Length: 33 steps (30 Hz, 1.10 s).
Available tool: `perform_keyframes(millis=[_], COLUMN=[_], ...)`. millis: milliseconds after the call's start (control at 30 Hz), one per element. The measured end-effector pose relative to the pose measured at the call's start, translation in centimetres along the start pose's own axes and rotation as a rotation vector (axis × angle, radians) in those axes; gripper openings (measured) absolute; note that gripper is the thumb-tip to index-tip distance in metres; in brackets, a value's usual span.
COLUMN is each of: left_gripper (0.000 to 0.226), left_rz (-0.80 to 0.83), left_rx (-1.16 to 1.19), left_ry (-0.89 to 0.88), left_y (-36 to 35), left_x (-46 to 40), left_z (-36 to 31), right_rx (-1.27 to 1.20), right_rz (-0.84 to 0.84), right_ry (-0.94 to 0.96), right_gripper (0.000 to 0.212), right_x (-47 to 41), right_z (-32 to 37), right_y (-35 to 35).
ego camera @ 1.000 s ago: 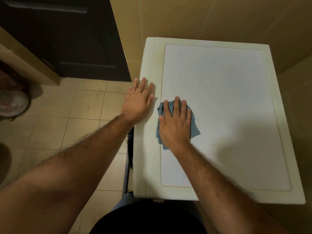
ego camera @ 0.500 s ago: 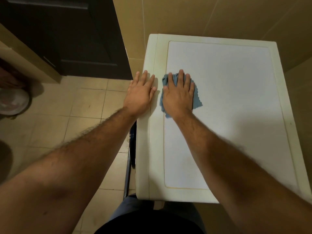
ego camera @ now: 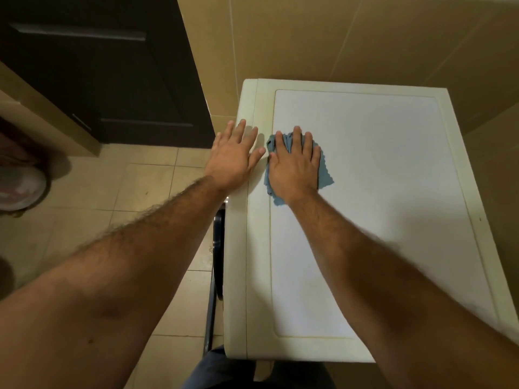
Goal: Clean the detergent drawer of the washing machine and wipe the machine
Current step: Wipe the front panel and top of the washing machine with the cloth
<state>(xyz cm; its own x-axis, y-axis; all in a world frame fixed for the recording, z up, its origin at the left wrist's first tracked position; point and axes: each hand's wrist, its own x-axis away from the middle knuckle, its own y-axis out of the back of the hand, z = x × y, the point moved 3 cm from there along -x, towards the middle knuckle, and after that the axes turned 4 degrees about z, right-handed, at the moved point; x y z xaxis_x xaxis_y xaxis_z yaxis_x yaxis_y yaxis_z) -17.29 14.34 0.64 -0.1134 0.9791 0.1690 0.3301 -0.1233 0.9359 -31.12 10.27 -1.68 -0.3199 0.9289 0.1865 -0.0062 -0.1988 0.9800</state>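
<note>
I look down on the white top of the washing machine (ego camera: 379, 192), with its cream rim on the left. A blue cloth (ego camera: 325, 175) lies on the top near the left rim, toward the back. My right hand (ego camera: 295, 164) presses flat on the cloth with straight fingers. My left hand (ego camera: 233, 155) rests flat on the machine's left rim, fingers spread. The detergent drawer is out of sight from here.
Beige tiled walls (ego camera: 337, 37) close in behind and to the right of the machine. A dark cabinet (ego camera: 98, 74) stands at the back left. Beige floor tiles (ego camera: 112, 192) lie to the left, with a round whitish object (ego camera: 19, 186) at the far left edge.
My right hand slid the cloth away from me along the left side of the top over the last second. My left hand stayed on the rim.
</note>
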Motion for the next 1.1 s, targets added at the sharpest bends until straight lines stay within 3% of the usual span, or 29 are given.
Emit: perform_keyframes(millis=[333,867,1100], left_gripper=[0.056,0.055,0.055], left_rz=[-0.026,-0.111,-0.152], left_rx=[0.087,0.135,0.209], left_ry=[0.021,0.055,0.16], left_y=[0.2,0.8,0.1], left_x=[-3.6,-9.9,-8.5], left_z=[0.2,1.0,1.5], right_rx=[0.001,-0.048,-0.032], right_rz=[0.045,-0.067,-0.068], right_ry=[0.045,0.034,0.049], right_gripper=[0.057,0.054,0.055], right_x=[6.4,-11.4,-12.1], right_z=[-0.5,-0.1,0.0], right_y=[-0.9,1.7,1.7])
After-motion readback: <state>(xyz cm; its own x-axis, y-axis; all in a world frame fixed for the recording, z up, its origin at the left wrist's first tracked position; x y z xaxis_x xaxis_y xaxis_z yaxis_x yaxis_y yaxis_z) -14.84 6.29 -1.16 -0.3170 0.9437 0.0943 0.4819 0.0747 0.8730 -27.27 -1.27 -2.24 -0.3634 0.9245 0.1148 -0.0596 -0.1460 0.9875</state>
